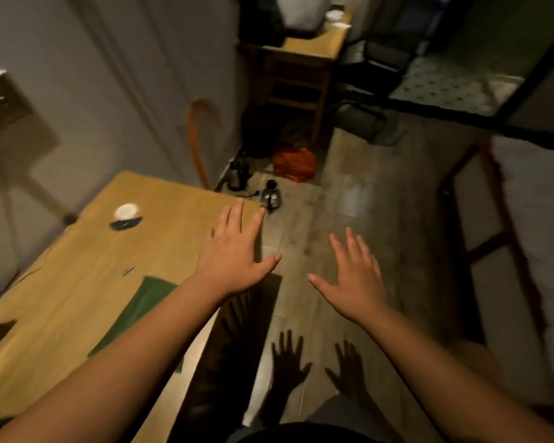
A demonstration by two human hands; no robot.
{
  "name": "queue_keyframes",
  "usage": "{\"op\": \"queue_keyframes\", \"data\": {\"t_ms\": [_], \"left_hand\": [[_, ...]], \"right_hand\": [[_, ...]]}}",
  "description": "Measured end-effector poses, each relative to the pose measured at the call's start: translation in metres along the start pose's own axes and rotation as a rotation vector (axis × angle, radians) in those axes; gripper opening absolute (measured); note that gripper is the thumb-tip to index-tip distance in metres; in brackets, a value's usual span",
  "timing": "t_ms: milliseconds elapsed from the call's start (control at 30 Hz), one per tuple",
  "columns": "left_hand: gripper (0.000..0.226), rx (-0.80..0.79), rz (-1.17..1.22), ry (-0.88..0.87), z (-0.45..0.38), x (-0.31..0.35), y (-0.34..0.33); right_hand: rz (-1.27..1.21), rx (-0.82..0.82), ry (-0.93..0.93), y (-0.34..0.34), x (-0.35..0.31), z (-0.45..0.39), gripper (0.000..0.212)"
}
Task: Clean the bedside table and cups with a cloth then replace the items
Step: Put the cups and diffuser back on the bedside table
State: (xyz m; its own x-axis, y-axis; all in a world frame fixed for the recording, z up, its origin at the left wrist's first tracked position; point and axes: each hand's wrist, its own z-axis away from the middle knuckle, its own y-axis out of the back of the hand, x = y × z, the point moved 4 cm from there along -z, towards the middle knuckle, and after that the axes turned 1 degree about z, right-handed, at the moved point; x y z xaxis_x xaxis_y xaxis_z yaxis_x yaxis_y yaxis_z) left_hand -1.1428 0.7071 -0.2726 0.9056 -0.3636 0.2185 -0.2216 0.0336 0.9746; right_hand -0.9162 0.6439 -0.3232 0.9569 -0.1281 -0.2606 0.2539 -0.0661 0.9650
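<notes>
Wooden tabletop (77,282) at left carries one green cloth (141,311) and one white cup (126,211). Both hands empty, fingers spread flat, palms down: left hand (234,260) over the tabletop edge, right hand (354,279) above the floor (381,193). Two kettles (271,196) stand on the floor.

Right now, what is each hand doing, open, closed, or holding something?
Left hand: open, fingers spread, holding nothing, over the light wooden table's edge.
Right hand: open, fingers spread, empty, above the floor.
</notes>
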Motion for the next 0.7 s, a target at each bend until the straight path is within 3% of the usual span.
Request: {"op": "queue_keyframes", "data": {"t_ms": [300,500,700], "left_hand": [[0.087,-0.026,0.009,-0.510,-0.018,0.256,-0.028],[0.089,-0.105,0.077,-0.905,0.051,0.477,-0.064],[0.089,-0.170,0.146,-1.207,0.140,0.646,-0.083]], "right_hand": [[-0.035,0.159,-0.479,0.080,0.196,0.147,0.095],[0.002,0.284,-0.796,0.137,0.328,0.318,0.095],[-0.009,0.397,-1.125,0.182,0.405,0.472,0.095]]}}
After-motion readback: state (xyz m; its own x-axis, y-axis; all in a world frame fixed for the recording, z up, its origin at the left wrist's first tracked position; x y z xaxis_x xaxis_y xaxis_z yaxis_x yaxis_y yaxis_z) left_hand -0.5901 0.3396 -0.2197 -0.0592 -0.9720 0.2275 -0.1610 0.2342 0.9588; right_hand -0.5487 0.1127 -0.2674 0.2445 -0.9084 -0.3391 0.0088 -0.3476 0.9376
